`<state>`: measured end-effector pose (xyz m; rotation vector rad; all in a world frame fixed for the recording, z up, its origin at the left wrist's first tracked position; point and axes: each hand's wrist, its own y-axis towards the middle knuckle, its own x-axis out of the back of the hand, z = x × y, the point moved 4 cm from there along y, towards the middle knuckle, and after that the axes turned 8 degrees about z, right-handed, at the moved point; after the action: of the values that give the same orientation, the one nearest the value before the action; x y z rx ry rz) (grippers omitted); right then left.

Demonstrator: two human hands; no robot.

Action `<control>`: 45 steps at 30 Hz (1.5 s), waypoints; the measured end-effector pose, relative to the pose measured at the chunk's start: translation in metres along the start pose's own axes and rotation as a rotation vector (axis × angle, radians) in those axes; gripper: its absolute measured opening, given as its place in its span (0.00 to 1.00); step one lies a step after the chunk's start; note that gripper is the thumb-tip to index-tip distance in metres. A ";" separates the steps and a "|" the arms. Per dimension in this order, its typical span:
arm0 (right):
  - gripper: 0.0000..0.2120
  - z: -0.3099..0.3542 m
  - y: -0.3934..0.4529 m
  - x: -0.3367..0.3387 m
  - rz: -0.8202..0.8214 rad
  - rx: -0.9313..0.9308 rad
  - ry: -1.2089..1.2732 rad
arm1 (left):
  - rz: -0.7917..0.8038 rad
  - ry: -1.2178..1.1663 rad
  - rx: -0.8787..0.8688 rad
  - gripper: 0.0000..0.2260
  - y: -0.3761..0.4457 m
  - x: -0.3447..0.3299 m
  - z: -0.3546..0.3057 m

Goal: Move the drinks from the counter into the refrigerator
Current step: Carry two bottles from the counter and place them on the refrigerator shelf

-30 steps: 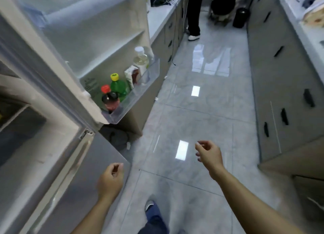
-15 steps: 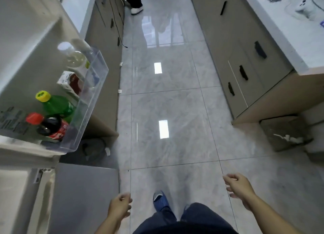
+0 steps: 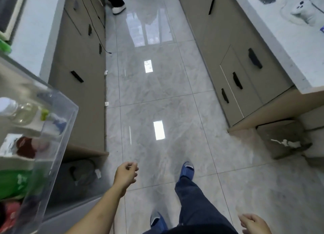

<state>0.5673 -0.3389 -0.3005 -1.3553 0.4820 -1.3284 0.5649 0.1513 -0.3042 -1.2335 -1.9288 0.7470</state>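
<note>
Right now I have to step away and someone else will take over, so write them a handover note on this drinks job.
Left hand: loosely curled, holding nothing.
Right hand: low at the frame's edge, relaxed, holding nothing.
Clear plastic refrigerator door bin on the left holds a clear white-capped bottle, a blurred red and white carton, a green bottle and a red-labelled bottle.
Done: those drinks are stowed.
Left: no drink is visible on the white counter at right; check beyond this view. Door is open.
</note>
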 end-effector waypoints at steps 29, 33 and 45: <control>0.08 0.689 0.081 -0.163 0.328 0.444 -0.529 | -0.183 -0.348 0.324 0.09 0.238 0.104 -0.223; 0.08 0.752 0.085 -0.199 0.345 0.455 -0.662 | -0.258 -0.471 0.229 0.08 0.276 0.145 -0.285; 0.09 0.934 0.102 -0.370 0.490 0.497 -1.076 | -0.560 -0.886 0.229 0.07 0.302 0.210 -0.346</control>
<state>1.3202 0.3344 -0.3045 -1.2106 -0.2461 -0.1768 0.9395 0.4898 -0.2850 -0.1474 -2.5978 1.2744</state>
